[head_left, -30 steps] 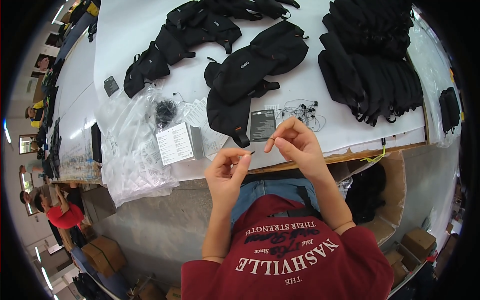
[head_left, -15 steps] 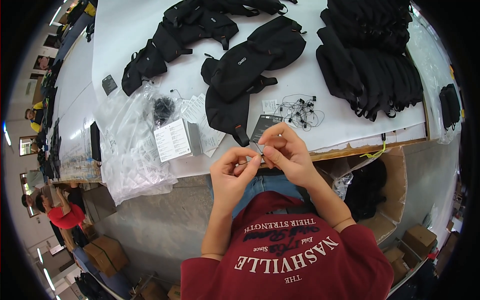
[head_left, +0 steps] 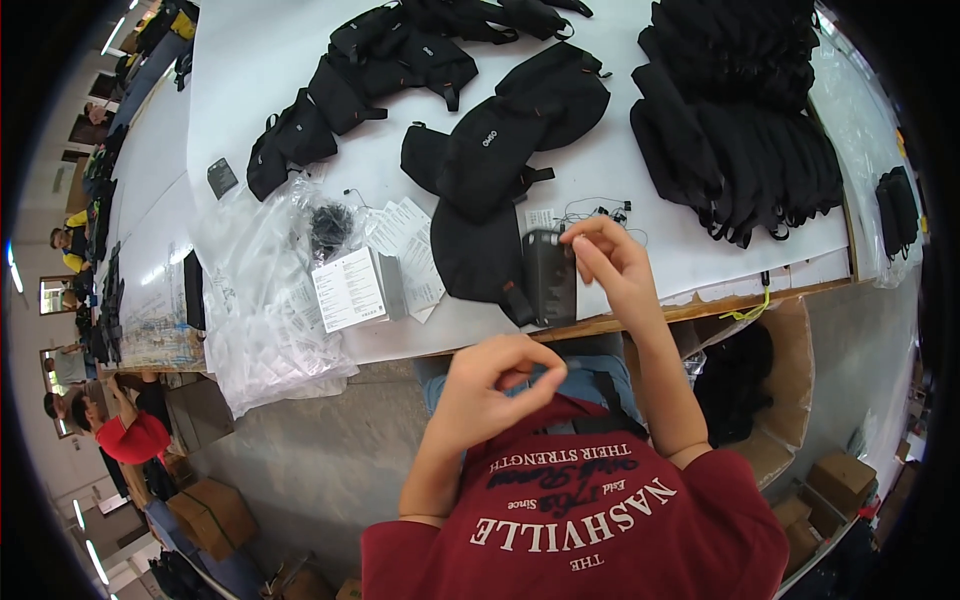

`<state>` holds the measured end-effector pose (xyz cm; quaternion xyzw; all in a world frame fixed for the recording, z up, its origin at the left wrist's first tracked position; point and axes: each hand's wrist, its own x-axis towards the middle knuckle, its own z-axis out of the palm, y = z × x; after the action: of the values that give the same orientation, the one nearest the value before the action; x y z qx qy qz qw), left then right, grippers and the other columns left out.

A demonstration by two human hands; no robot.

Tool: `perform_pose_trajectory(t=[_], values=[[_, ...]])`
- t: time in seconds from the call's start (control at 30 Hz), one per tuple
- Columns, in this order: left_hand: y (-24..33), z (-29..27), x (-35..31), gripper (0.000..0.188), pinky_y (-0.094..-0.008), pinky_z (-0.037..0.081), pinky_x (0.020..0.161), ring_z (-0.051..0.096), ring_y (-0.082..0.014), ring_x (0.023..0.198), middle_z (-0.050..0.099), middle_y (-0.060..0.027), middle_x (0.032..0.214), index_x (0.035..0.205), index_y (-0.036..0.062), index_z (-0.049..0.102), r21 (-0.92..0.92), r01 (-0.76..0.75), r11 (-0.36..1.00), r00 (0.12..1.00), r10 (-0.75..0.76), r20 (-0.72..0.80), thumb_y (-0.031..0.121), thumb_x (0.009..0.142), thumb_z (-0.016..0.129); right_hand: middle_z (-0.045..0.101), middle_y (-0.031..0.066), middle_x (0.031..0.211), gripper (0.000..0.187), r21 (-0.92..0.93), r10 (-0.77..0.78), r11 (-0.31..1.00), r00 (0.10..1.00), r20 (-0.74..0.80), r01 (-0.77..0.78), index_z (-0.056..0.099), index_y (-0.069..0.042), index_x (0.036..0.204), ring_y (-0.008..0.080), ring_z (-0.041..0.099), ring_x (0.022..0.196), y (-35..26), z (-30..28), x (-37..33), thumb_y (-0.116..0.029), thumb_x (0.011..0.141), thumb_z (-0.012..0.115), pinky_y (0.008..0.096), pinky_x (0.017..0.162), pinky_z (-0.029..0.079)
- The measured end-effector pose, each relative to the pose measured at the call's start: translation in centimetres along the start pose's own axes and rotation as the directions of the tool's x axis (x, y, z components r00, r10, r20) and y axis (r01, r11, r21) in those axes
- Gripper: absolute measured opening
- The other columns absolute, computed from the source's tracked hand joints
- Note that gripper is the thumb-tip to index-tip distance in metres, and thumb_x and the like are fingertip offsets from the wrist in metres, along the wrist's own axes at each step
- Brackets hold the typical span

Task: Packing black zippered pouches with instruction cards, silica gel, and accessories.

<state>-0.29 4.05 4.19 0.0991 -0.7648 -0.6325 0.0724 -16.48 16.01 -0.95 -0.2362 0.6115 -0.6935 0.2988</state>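
Observation:
My left hand (head_left: 502, 385) is in front of my body, below the table edge. Its thumb and index finger are pinched together; whatever may be between them is too small to make out. My right hand (head_left: 615, 265) reaches over the table edge, with thumb and index fingertips pinching the upper right corner of a black hang tag (head_left: 550, 285). Left of the tag lies a black pouch-like bag (head_left: 480, 250), its strap end beside it. Behind my right hand is a tangle of black tag strings (head_left: 605, 210), partly hidden by the fingers.
A stack of white printed cards (head_left: 352, 290) and a clear plastic bag (head_left: 265, 290) lie to the left. More black bags (head_left: 350, 95) spread across the far table; a big pile (head_left: 735, 150) stands right. An open carton (head_left: 790, 380) is below the table edge.
My hands have parted: the left drew back toward my body, the right moved right and up to the hang tag. The near black bag has shifted right.

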Motion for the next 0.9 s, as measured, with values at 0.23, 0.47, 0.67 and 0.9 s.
perform_pose_trajectory(t=[0.23,0.47,0.67,0.9], values=[[-0.5,2.3,0.8,0.007,-0.0272,0.034,0.051,0.043,-0.0125,0.053,0.049,0.0001,0.059,0.078,0.0058,0.065,-0.049,-0.198,0.979,0.941,0.204,0.271,0.004,0.074,0.071,0.062,0.0057,0.083,0.033,-0.095,0.493,0.869,0.832,0.253,-0.486,0.057,-0.001,0.107,0.0126,0.062,0.069,7.5,-0.5,1.8,-0.031,0.094,0.051,0.0242,0.058,0.049],[-0.8,2.4,1.1,0.008,-0.0281,0.044,0.064,0.055,-0.018,0.074,0.058,-0.0045,0.082,0.086,0.0058,0.062,-0.155,-0.138,0.978,0.907,0.188,0.376,0.007,0.08,0.067,0.055,0.0009,0.067,0.015,0.038,0.474,0.858,0.819,0.324,-0.512,0.057,-0.003,0.096,0.0077,0.054,0.059,6.8,1.0,-0.4,-0.015,0.089,0.061,0.022,0.055,0.045],[-3.4,-1.4,0.9,0.037,-0.0394,0.031,0.097,0.049,-0.0246,0.112,0.054,-0.004,0.12,0.113,0.011,0.057,0.631,-0.272,0.727,0.94,0.342,0.011,0.002,0.078,0.057,0.056,0.0013,0.063,0.006,-0.382,0.296,0.911,0.892,0.341,-0.156,0.055,0.0,0.082,0.0052,0.052,0.056,0.5,1.3,-0.8,-0.004,0.08,0.059,0.0214,0.052,0.041],[-5.4,-1.9,-1.1,0.026,-0.0383,0.033,0.094,0.05,-0.0223,0.102,0.055,-0.0027,0.104,0.096,0.0111,0.058,0.633,-0.321,0.705,0.915,0.404,0.014,0.013,0.072,0.069,0.059,0.0029,0.064,0.009,-0.404,0.295,0.911,0.816,0.498,-0.083,0.055,0.003,0.077,0.0069,0.056,0.06,-0.8,0.9,-0.8,-0.004,0.078,0.06,0.0217,0.059,0.044]])
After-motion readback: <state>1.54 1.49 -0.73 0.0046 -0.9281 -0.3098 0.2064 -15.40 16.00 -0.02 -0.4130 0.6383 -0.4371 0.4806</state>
